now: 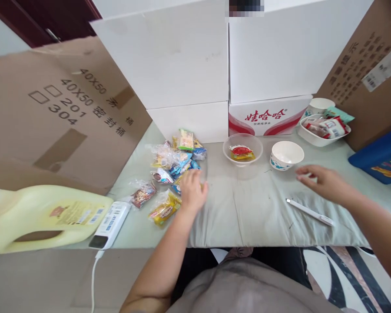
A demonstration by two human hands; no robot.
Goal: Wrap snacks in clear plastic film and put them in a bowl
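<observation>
My left hand (193,192) reaches over the right edge of a pile of small wrapped snacks (180,161). Its thumb stands apart from the fingers, and I see nothing held; whether the fingertips touch a packet is hidden. A yellow snack packet (164,208) and a brown one (143,194) lie just left of that wrist. My right hand (322,181) hovers empty above the cloth, fingers loosely stretched, right of a white paper bowl (286,154) with a blue-green pattern. Between the hands, farther back, a clear plastic bowl (243,154) contains red and yellow packets.
A slim white tool (309,212) lies below my right hand. At back right, a white dish (319,138) holds packets beside a blue container (381,154). On the left are a pale yellow jug (45,217) and a white power strip (111,224). Cardboard (52,117) and white boxes (182,65) wall the table.
</observation>
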